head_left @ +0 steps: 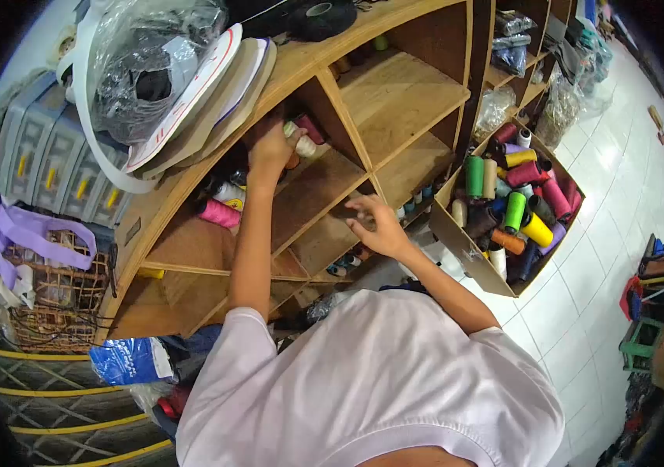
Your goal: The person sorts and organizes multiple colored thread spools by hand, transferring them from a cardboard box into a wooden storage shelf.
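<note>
My left hand (270, 152) reaches into an upper compartment of the wooden shelf, closed on a cream thread spool (306, 146). Its thumb lies across the spool, while most of the other fingers are hidden. A dark red spool (311, 128) is just beyond. Below and left of my wrist, a pink spool (220, 214) lies on its side, close to a white spool (229, 194). My right hand (379, 226) holds nothing; its fingers are apart and slightly bent in front of the lower compartments.
A cardboard box (460, 243) full of many-coloured thread spools stands right of the wooden shelf (406, 89). Cardboard discs (215, 105) and a plastic-wrapped roll (153, 66) rest on its top. Clear plastic drawers (52, 156) and a wicker basket (59, 292) are at left.
</note>
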`<action>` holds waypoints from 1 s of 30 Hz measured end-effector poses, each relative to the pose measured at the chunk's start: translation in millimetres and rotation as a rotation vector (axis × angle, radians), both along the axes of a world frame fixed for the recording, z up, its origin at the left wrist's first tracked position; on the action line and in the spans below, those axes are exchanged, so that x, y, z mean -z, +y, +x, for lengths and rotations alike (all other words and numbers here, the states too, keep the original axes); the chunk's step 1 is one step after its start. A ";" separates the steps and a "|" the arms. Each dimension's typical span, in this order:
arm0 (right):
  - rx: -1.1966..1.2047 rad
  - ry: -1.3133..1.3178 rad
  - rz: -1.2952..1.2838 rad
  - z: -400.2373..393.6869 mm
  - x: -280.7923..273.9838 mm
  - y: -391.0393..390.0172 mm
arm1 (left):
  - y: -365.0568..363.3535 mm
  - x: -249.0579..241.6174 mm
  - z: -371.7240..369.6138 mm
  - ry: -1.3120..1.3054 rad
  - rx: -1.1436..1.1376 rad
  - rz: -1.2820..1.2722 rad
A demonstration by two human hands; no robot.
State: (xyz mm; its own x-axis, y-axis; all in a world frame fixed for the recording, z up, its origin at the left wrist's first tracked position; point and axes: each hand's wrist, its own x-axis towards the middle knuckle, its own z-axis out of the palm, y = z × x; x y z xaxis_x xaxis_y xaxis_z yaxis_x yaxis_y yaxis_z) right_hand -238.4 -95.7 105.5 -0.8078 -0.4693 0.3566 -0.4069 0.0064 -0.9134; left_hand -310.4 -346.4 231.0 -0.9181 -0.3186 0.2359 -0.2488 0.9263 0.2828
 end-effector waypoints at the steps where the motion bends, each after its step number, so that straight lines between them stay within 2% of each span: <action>1: -0.010 0.006 0.006 -4.8 -8.1 -4.5 | 10.5 -12.8 15.8 0.006 -0.010 0.006; 3: -0.088 0.335 0.068 -25.3 -27.4 -20.6 | 44.0 -33.2 53.1 0.055 -0.163 0.089; 4: -0.106 0.303 0.064 -31.8 -41.2 -29.8 | 63.8 -18.6 68.8 0.373 -0.231 -0.267; 5: -0.013 0.439 0.169 -40.5 -46.6 -42.9 | 64.3 -9.8 80.5 0.604 -0.044 -0.274; 6: 0.077 0.577 0.271 -50.7 -51.3 -56.7 | 65.4 1.6 91.9 0.624 0.023 -0.196; 7: 0.042 0.468 0.449 -65.5 -43.1 -75.4 | 67.4 15.3 103.8 0.645 0.089 -0.118; 9: -0.010 0.457 0.518 -87.8 -32.1 -95.5 | 75.7 51.1 129.5 0.625 0.164 0.069; 10: 0.027 0.515 0.456 -93.2 -20.7 -101.6 | 77.1 68.7 149.3 0.638 0.133 0.069; 12: 0.067 0.567 0.381 -94.7 -21.6 -107.6 | 78.7 94.5 177.4 0.369 0.001 0.055; 16: 0.126 0.575 0.446 -88.9 -22.0 -113.4 | 68.5 102.8 207.6 0.285 0.047 0.024; 21: 0.193 0.580 0.531 -84.7 -21.3 -119.6 | 66.9 107.0 197.8 0.314 -0.002 0.087; 30: 0.159 0.562 0.370 -84.0 -18.2 -114.6 | 65.5 106.8 203.0 0.332 0.035 0.044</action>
State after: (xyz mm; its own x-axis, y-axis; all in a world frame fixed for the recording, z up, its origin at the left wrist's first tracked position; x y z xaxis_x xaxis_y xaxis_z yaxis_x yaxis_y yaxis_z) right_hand -322.4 -210.3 123.7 -0.6165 -0.5321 0.5804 -0.7862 0.3756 -0.4908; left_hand -107.4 -280.9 124.2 -0.8039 -0.3047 0.5108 -0.1042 0.9177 0.3833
